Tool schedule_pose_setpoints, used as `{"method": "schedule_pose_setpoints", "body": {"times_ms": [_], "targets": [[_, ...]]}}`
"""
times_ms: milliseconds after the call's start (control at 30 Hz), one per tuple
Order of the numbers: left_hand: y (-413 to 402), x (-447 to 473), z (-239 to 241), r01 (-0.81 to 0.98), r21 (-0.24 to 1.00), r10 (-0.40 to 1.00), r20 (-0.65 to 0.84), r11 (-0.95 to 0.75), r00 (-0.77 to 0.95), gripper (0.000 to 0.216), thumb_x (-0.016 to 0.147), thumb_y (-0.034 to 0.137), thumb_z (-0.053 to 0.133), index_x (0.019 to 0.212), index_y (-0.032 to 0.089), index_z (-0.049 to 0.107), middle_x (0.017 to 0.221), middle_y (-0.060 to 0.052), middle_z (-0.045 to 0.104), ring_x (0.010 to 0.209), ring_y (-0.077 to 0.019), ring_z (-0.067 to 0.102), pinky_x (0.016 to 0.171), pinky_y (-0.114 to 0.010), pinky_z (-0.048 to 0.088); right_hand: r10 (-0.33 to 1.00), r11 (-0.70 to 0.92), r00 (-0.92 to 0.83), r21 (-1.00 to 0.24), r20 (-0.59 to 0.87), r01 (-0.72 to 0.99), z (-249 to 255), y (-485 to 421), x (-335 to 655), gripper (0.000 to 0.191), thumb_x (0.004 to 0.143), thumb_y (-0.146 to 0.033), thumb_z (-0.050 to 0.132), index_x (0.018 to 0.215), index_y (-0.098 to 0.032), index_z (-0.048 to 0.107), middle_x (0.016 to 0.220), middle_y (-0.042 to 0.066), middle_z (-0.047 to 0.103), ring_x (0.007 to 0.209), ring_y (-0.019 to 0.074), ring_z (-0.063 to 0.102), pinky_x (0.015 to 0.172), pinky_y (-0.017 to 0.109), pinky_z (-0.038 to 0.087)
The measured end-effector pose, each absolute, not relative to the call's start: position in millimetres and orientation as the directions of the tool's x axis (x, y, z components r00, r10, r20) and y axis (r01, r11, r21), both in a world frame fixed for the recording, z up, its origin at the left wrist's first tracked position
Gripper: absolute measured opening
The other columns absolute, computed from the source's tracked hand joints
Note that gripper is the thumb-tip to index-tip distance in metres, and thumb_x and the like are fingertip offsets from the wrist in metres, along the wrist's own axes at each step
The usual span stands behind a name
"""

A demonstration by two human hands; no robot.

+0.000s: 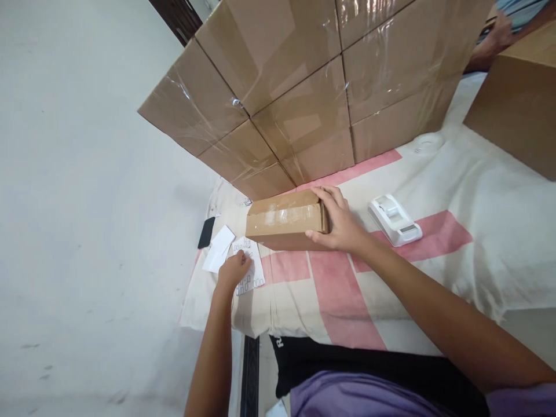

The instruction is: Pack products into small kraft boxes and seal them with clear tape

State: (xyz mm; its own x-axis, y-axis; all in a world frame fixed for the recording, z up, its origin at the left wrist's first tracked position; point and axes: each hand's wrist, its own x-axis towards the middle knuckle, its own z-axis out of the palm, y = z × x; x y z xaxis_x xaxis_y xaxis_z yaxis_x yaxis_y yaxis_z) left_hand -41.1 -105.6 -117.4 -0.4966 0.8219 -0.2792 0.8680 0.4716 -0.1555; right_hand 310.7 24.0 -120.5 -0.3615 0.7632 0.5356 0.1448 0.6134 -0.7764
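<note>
A small brown cardboard box (284,220), taped along its top, lies on a cream and pink checked cloth (330,284). My right hand (336,217) grips the box's right end, thumb in front and fingers over the top. My left hand (233,271) rests with curled fingers on a white sheet of printed labels (252,272) to the left of the box. Its fingertips press on the sheet.
A wall of large taped cartons (313,87) stands behind the box. A white tape dispenser (394,219) lies to the right. White cards (218,249) and a black phone (205,232) lie left. Another carton (519,104) and someone's arm (493,43) show at top right.
</note>
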Motion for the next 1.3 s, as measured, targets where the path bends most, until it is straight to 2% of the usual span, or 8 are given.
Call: {"method": "schedule_pose_setpoints", "body": {"times_ms": [333,467,567,700,867,967,1133,1300], "targets": [[-108,-39,-116,0.857,-0.178,0.813,-0.272,0.483,-0.515,0.027,0.099,0.033,0.031,0.1,0.024,0.056,0.104,-0.012,0.073,0.099,-0.0312,0.069,0.072,-0.035,0.044,0.758,0.624,-0.36,-0.765,0.544,0.16,-120,23,310,0.097,0.072,-0.061,0.075,0.154,-0.032,0.032,0.148,0.015,0.036,0.14,0.0411,0.039,0.117,0.063,0.034],[-111,-38,-115,0.857,-0.158,0.812,-0.274,0.491,-0.516,0.033,0.101,0.04,0.026,0.101,0.025,0.056,0.105,-0.011,0.074,0.099,-0.0309,0.069,0.071,-0.034,0.043,0.756,0.629,-0.356,-0.761,0.549,0.161,-119,23,309,0.097,0.071,-0.06,0.076,0.153,-0.032,0.032,0.147,0.014,0.037,0.139,0.0407,0.04,0.116,0.062,0.033],[-112,-39,-115,0.866,-0.139,0.816,-0.29,0.48,-0.499,0.03,0.1,0.046,0.034,0.101,0.024,0.055,0.105,-0.011,0.074,0.099,-0.0301,0.069,0.072,-0.033,0.044,0.755,0.63,-0.356,-0.76,0.551,0.159,-120,23,309,0.097,0.071,-0.06,0.076,0.153,-0.033,0.032,0.147,0.014,0.037,0.139,0.041,0.04,0.116,0.063,0.034],[-111,-42,-117,0.875,-0.126,0.82,-0.307,0.468,-0.483,0.019,0.097,0.031,0.042,0.108,0.022,0.053,0.105,-0.012,0.075,0.098,-0.0286,0.07,0.074,-0.032,0.044,0.748,0.639,-0.355,-0.752,0.561,0.16,-121,23,309,0.096,0.072,-0.06,0.075,0.153,-0.032,0.032,0.148,0.014,0.037,0.14,0.0408,0.039,0.116,0.062,0.033],[-112,-45,-119,0.88,-0.12,0.831,-0.292,0.459,-0.474,0.029,0.095,0.019,0.036,0.118,0.021,0.053,0.116,-0.013,0.073,0.105,-0.0288,0.069,0.078,-0.034,0.045,0.757,0.627,-0.359,-0.761,0.546,0.165,-120,23,308,0.095,0.072,-0.059,0.075,0.153,-0.031,0.032,0.148,0.015,0.037,0.139,0.0397,0.04,0.116,0.061,0.034],[-115,-46,-118,0.881,-0.115,0.834,-0.287,0.46,-0.472,0.032,0.093,0.016,0.037,0.119,0.021,0.055,0.11,-0.013,0.073,0.099,-0.028,0.07,0.076,-0.033,0.045,0.756,0.631,-0.353,-0.758,0.551,0.165,-120,22,308,0.095,0.073,-0.057,0.075,0.152,-0.03,0.033,0.148,0.015,0.037,0.139,0.0394,0.04,0.115,0.061,0.034],[-122,-49,-116,0.908,-0.081,0.863,-0.284,0.412,-0.417,0.036,0.094,0.016,0.04,0.124,0.026,0.057,0.095,-0.004,0.072,0.084,-0.0216,0.069,0.071,-0.029,0.045,0.753,0.633,-0.353,-0.757,0.555,0.161,-119,22,308,0.094,0.073,-0.056,0.075,0.152,-0.029,0.033,0.147,0.015,0.037,0.139,0.039,0.04,0.115,0.06,0.034],[-130,-51,-119,0.936,-0.066,0.903,-0.251,0.345,-0.35,0.02,0.093,0.02,0.051,0.108,0.024,0.064,0.096,-0.003,0.069,0.081,-0.0175,0.067,0.075,-0.027,0.046,0.749,0.642,-0.347,-0.75,0.565,0.163,-120,22,307,0.093,0.073,-0.057,0.074,0.151,-0.03,0.033,0.147,0.015,0.037,0.139,0.0402,0.04,0.115,0.062,0.033]]}}
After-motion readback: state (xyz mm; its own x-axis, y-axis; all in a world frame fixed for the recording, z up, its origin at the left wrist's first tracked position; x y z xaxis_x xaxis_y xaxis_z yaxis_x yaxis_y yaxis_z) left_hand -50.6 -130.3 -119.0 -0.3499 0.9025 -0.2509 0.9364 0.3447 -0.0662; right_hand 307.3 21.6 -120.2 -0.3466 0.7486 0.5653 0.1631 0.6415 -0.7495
